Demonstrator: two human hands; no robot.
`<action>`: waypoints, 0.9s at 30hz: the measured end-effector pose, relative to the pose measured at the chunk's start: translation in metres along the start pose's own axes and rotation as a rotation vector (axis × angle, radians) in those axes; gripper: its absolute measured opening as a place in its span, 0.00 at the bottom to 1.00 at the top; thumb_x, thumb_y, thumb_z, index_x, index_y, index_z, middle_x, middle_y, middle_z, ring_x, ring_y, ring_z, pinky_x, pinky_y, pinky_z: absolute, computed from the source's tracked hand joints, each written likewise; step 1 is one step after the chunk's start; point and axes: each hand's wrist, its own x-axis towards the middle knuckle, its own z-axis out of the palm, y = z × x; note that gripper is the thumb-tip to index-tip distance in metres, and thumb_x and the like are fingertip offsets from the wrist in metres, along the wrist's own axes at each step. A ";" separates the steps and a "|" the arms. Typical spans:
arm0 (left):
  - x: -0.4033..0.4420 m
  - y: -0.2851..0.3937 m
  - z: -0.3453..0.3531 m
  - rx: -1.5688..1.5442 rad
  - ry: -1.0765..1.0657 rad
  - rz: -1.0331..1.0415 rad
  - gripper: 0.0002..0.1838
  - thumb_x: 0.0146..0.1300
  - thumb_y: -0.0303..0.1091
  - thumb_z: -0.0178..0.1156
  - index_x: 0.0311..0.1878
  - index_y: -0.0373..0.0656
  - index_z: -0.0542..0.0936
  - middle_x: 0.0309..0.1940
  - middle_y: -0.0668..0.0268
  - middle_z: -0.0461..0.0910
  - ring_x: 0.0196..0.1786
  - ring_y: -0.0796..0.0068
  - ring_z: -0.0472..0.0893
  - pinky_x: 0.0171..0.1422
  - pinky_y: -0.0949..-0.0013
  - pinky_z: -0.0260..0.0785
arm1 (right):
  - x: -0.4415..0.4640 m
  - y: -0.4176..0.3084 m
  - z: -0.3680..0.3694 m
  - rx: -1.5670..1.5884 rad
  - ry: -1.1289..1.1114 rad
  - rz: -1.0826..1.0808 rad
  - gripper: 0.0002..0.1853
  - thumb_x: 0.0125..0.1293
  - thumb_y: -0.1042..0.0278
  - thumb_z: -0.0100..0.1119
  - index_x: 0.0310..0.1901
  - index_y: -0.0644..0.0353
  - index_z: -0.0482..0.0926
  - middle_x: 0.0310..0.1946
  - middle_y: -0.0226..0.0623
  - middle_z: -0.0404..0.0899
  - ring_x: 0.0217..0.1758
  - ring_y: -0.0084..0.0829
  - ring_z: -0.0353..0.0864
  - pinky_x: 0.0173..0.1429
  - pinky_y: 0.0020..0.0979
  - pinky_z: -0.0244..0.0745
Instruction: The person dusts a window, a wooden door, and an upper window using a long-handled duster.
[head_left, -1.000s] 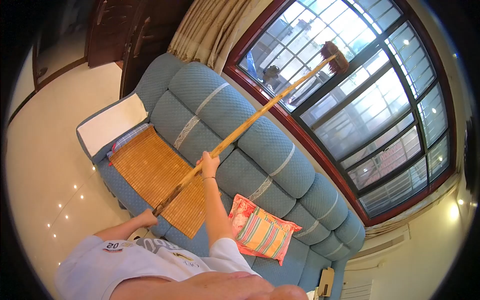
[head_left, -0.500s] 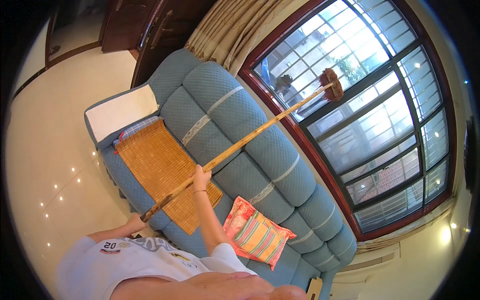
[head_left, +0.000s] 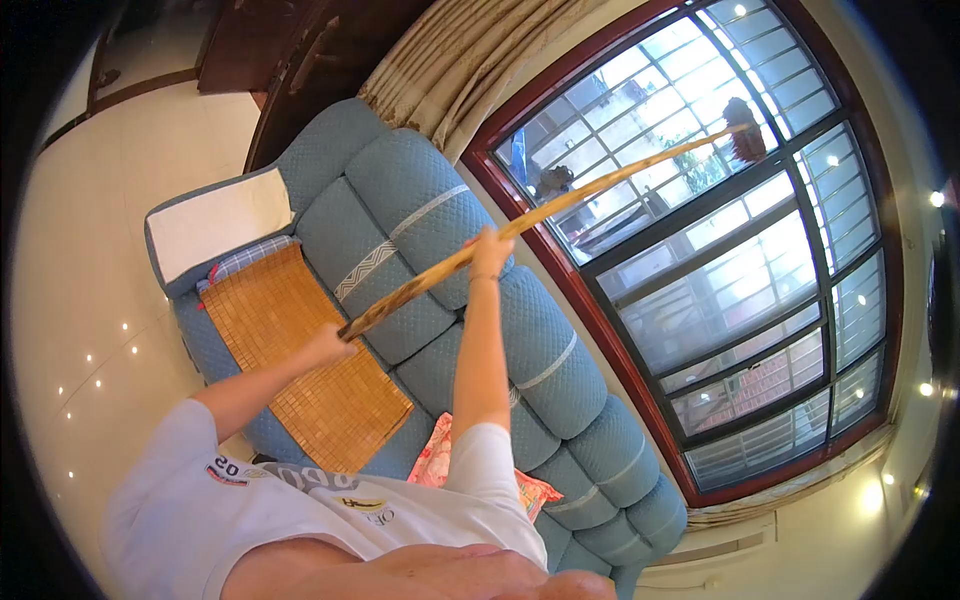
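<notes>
A long-handled broom (head_left: 600, 184) slants up from lower left to upper right. Its dark reddish-brown bristle head (head_left: 744, 130) is in front of the upper window panes; whether it touches the glass I cannot tell. My left hand (head_left: 325, 346) is closed round the dark butt end of the wooden handle. Farther up the shaft, my right hand (head_left: 489, 253) grips it with the arm stretched out. The barred window (head_left: 640, 260) has a dark red frame.
Between me and the window stands a blue quilted sofa (head_left: 410, 300). On it lie a bamboo mat (head_left: 310, 360), a white cloth (head_left: 225, 222) over the armrest and a red-edged pillow (head_left: 434, 455), partly hidden by my arm. A beige curtain (head_left: 455, 60) hangs beside the window.
Both hands have moved up and forward with the broom. Its head has shifted up and right across the window. My right arm now covers more of the pillow.
</notes>
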 end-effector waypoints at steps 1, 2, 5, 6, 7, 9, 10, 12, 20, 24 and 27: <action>0.010 0.021 0.000 -0.055 -0.011 0.024 0.17 0.43 0.38 0.66 0.26 0.32 0.76 0.17 0.64 0.73 0.22 0.72 0.73 0.28 0.65 0.66 | 0.014 -0.012 0.003 -0.002 0.021 -0.008 0.10 0.54 0.74 0.49 0.33 0.70 0.61 0.15 0.42 0.68 0.11 0.36 0.72 0.15 0.35 0.68; 0.011 0.038 -0.007 -0.067 -0.020 0.021 0.17 0.43 0.38 0.66 0.26 0.32 0.76 0.17 0.64 0.73 0.22 0.72 0.73 0.27 0.65 0.66 | 0.025 -0.023 0.008 -0.004 0.041 -0.016 0.10 0.54 0.74 0.49 0.33 0.70 0.62 0.15 0.43 0.69 0.11 0.37 0.73 0.15 0.35 0.69; 0.006 0.063 -0.026 -0.160 -0.091 -0.179 0.12 0.45 0.36 0.66 0.23 0.40 0.73 0.16 0.68 0.70 0.19 0.78 0.69 0.22 0.69 0.61 | 0.037 -0.019 0.022 -0.056 0.089 0.006 0.09 0.53 0.75 0.49 0.32 0.71 0.62 0.13 0.43 0.69 0.11 0.37 0.73 0.14 0.34 0.69; 0.018 0.029 -0.019 -0.148 -0.042 -0.036 0.12 0.46 0.35 0.65 0.24 0.41 0.72 0.15 0.70 0.69 0.18 0.79 0.68 0.20 0.72 0.59 | 0.028 -0.013 0.025 -0.058 0.090 0.013 0.09 0.53 0.75 0.49 0.32 0.71 0.62 0.13 0.43 0.69 0.11 0.37 0.73 0.14 0.34 0.69; 0.015 0.011 -0.025 -0.149 -0.042 -0.038 0.12 0.46 0.35 0.65 0.24 0.41 0.72 0.15 0.70 0.69 0.18 0.79 0.68 0.20 0.72 0.59 | 0.016 -0.005 0.031 -0.048 0.072 0.032 0.09 0.53 0.75 0.49 0.32 0.71 0.62 0.14 0.43 0.69 0.11 0.36 0.73 0.14 0.34 0.69; -0.004 -0.019 -0.039 -0.118 -0.057 -0.143 0.12 0.46 0.35 0.65 0.28 0.40 0.74 0.17 0.69 0.70 0.18 0.78 0.69 0.21 0.71 0.60 | -0.017 0.017 0.048 -0.017 0.056 0.085 0.08 0.54 0.76 0.49 0.32 0.71 0.63 0.14 0.44 0.70 0.10 0.36 0.72 0.14 0.34 0.68; -0.018 -0.034 -0.047 -0.119 -0.067 -0.190 0.13 0.45 0.36 0.65 0.30 0.40 0.75 0.17 0.68 0.71 0.19 0.77 0.69 0.22 0.70 0.61 | -0.038 0.032 0.056 0.004 0.059 0.118 0.08 0.54 0.76 0.49 0.32 0.70 0.63 0.14 0.44 0.70 0.10 0.35 0.72 0.13 0.34 0.67; -0.045 -0.099 -0.058 -0.102 0.004 -0.130 0.16 0.43 0.38 0.66 0.33 0.38 0.76 0.19 0.65 0.73 0.21 0.74 0.71 0.25 0.68 0.64 | -0.083 0.063 0.072 0.067 0.030 0.103 0.09 0.54 0.76 0.49 0.33 0.70 0.62 0.14 0.44 0.70 0.09 0.35 0.71 0.13 0.34 0.67; -0.200 -0.173 -0.114 0.051 0.048 -0.511 0.20 0.37 0.38 0.69 0.32 0.33 0.79 0.23 0.57 0.77 0.26 0.68 0.76 0.34 0.65 0.69 | -0.240 0.150 0.122 0.070 -0.020 0.356 0.10 0.52 0.75 0.53 0.34 0.71 0.66 0.24 0.41 0.70 0.18 0.30 0.72 0.23 0.34 0.71; -0.246 -0.183 -0.121 0.022 0.118 -0.471 0.17 0.38 0.37 0.69 0.17 0.36 0.72 0.12 0.63 0.69 0.14 0.71 0.69 0.21 0.67 0.62 | -0.274 0.190 0.133 -0.032 -0.040 0.289 0.16 0.53 0.74 0.54 0.40 0.73 0.63 0.26 0.44 0.71 0.17 0.30 0.72 0.24 0.33 0.71; -0.243 -0.191 -0.116 0.076 0.130 -0.487 0.20 0.37 0.40 0.70 0.28 0.33 0.80 0.21 0.54 0.78 0.24 0.63 0.78 0.33 0.64 0.69 | -0.280 0.163 0.139 0.015 -0.024 0.451 0.20 0.53 0.73 0.55 0.43 0.74 0.59 0.25 0.45 0.71 0.16 0.31 0.72 0.22 0.34 0.71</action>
